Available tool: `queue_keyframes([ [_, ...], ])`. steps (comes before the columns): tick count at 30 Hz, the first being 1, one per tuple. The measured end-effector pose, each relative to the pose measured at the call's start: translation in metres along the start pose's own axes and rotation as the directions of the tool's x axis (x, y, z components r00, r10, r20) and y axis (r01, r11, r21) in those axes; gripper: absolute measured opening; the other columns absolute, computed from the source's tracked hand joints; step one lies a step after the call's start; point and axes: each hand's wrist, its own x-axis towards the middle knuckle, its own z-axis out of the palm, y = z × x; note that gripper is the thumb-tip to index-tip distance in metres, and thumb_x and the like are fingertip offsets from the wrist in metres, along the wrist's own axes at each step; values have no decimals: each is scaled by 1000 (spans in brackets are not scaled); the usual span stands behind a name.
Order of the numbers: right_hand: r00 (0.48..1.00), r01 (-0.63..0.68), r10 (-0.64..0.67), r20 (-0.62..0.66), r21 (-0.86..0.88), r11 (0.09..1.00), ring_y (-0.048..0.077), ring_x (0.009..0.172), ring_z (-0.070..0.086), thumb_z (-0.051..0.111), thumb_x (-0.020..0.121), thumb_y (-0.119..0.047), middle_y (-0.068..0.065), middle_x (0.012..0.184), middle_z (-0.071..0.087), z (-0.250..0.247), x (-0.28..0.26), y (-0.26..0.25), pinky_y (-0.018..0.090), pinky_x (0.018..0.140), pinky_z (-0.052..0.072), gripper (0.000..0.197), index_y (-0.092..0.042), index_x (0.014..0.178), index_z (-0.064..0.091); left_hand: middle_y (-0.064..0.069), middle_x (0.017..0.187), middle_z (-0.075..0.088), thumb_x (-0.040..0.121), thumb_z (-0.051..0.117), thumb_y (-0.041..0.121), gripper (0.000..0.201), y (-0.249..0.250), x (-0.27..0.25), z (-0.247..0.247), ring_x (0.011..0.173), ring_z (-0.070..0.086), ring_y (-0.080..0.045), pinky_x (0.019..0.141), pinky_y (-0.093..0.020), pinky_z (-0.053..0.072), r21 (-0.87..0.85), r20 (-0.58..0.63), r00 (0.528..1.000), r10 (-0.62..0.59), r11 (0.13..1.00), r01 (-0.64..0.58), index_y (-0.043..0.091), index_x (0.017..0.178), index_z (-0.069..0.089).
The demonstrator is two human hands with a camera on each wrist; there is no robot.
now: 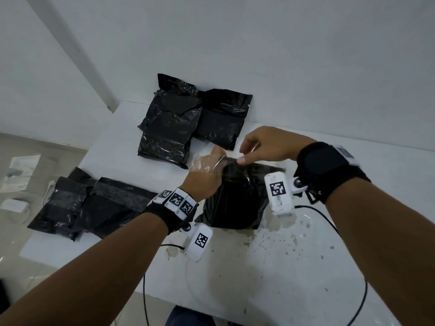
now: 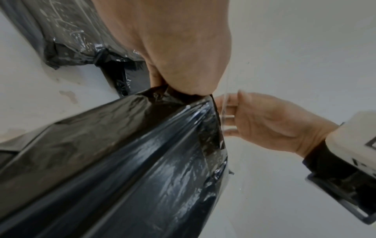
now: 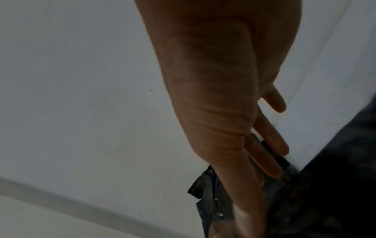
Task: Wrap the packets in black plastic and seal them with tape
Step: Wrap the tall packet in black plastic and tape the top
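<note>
A packet in glossy black plastic (image 1: 235, 201) lies on the white table (image 1: 306, 267) in front of me. My left hand (image 1: 207, 172) grips the bunched far edge of its wrapping; in the left wrist view the fingers (image 2: 179, 48) clamp the black fold of the packet (image 2: 142, 161). A strip of clear tape (image 1: 200, 162) drapes over my left fingers. My right hand (image 1: 261, 147) hovers just right of that edge, thumb and fingers pinching the tape (image 2: 224, 116), as the left wrist view shows for the right hand (image 2: 270, 122). The right wrist view is dim, showing the hand (image 3: 213, 96) above black plastic (image 3: 209, 193).
Two wrapped black packets (image 1: 169, 128) (image 1: 223, 116) lie at the back against the wall. More taped black packets (image 1: 89, 205) sit at the left table edge. Black cables (image 1: 329, 220) trail over the chipped near tabletop. White items (image 1: 21, 170) lie on the floor at left.
</note>
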Motion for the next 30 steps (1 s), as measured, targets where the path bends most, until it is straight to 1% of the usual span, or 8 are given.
queue_keyframes([
  [4,993,-54,56,106,-23,998,9,93,65,79,79,-39,-9,98,70,5,-5,14,25,84,49,27,-23,99,71,15,59,44,100,48,9,7,-2,1,5,51,42,2,69,-53,50,-86,87,984,-154,983,161,6,101,55],
  [6,994,-63,65,92,-34,997,10,92,63,78,82,-37,-8,98,69,11,-5,17,24,79,47,21,-25,97,69,16,56,39,98,49,8,6,-2,2,5,47,38,1,52,-39,44,-156,56,989,-134,978,141,4,96,54],
  [8,997,-61,63,55,-24,998,10,91,61,76,84,-34,-9,97,67,16,-6,20,23,77,45,19,-24,98,69,16,56,40,98,49,10,7,-3,4,6,45,39,0,51,-28,33,-159,57,992,-115,980,123,4,95,53],
  [15,1000,-6,7,-19,24,1000,5,83,60,72,87,-29,-12,91,65,28,-3,22,20,72,43,6,-28,89,67,13,62,51,98,42,22,10,-8,2,13,55,54,-16,62,-43,50,-197,124,984,-126,969,149,16,91,47],
  [21,989,76,-59,-133,127,989,2,81,63,76,83,-39,-13,92,68,32,-3,15,21,77,49,16,-26,87,67,10,59,49,98,40,24,13,-6,0,15,50,44,-4,68,-34,36,-169,138,982,-125,975,148,15,93,48],
  [24,959,151,-118,-258,112,982,4,79,62,73,84,-44,-11,87,67,35,0,4,21,72,48,23,-22,82,67,-1,63,54,99,34,27,22,-9,0,20,51,48,-19,59,-35,40,-151,119,992,-52,986,70,12,92,50],
  [26,922,195,-153,-356,84,977,9,79,60,70,86,-45,-6,88,65,37,5,-8,23,71,46,26,-20,82,65,-12,72,60,100,32,27,36,-14,0,27,59,56,-31,66,-46,50,-106,164,984,-72,990,90,2,102,57],
  [30,961,135,-142,-236,-47,990,17,80,54,57,87,-64,-4,80,52,40,23,-40,32,74,44,41,-27,72,63,-29,98,66,102,25,26,52,-1,-1,24,85,63,-44,76,-52,52,-46,278,954,-109,991,126,-8,110,63],
])
